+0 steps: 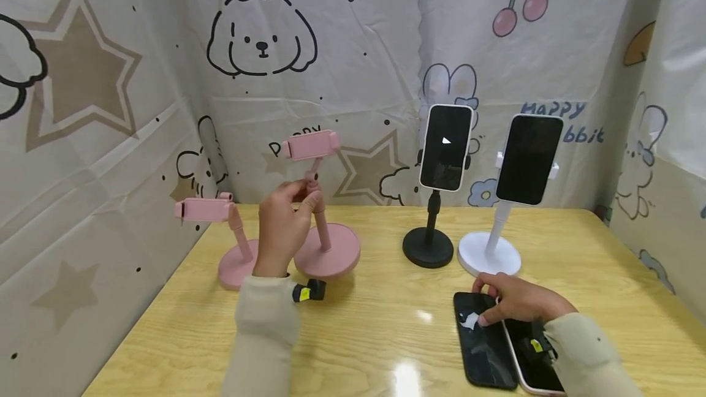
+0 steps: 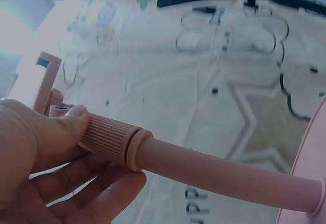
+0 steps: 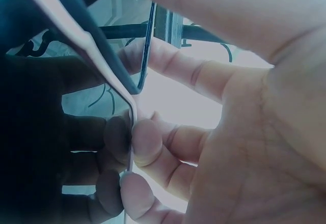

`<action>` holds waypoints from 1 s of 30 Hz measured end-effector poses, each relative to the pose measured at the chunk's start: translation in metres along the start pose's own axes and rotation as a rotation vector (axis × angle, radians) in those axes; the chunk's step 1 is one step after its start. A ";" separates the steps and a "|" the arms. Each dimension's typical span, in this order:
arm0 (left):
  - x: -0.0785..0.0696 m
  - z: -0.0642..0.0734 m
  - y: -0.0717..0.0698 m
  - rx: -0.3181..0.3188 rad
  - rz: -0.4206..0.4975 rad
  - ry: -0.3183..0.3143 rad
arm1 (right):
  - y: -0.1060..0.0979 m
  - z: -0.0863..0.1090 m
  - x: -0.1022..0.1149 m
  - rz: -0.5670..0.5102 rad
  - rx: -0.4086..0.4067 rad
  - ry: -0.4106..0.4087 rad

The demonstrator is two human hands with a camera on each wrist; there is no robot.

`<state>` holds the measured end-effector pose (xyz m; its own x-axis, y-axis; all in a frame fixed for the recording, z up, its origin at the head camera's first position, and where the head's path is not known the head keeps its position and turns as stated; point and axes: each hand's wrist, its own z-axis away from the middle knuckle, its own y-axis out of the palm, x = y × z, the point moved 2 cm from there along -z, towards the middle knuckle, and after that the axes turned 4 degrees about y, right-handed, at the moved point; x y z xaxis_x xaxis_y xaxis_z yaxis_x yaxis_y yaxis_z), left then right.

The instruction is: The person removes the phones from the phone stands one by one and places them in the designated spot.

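Note:
In the head view, my left hand (image 1: pixel 284 222) grips the upper stem of a pink phone stand (image 1: pixel 326 256), just below its holder. The left wrist view shows the thumb and fingers about the ribbed collar (image 2: pixel 109 137) of that stem. My right hand (image 1: pixel 521 299) pinches the far end of a black smartphone (image 1: pixel 485 351) lying on the table, thumb over its dark face and index finger at its far edge. Beneath the hand lies a second smartphone (image 1: pixel 532 351) with a pinkish rim, partly covered by the wrist. Its dark glass mirrors the fingers (image 3: pixel 145 140) in the right wrist view.
Another pink phone stand (image 1: pixel 237 262) stands left. At the back right, a black stand (image 1: pixel 428 247) and a white stand (image 1: pixel 489 254) each hold a smartphone upright. Printed cloth (image 1: pixel 364 35) hangs behind and beside the wooden table (image 1: pixel 375 348).

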<state>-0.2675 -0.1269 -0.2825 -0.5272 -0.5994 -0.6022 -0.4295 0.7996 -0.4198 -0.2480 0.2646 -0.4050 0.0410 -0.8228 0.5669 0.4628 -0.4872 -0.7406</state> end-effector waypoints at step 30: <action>0.078 0.001 -0.006 0.089 0.004 -0.361 | -0.001 -0.001 -0.002 -0.010 0.019 -0.009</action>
<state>-0.3054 -0.1779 -0.3273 -0.2292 -0.5571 -0.7982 -0.3540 0.8116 -0.4648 -0.2500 0.2665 -0.4055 0.0446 -0.8152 0.5775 0.4798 -0.4895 -0.7281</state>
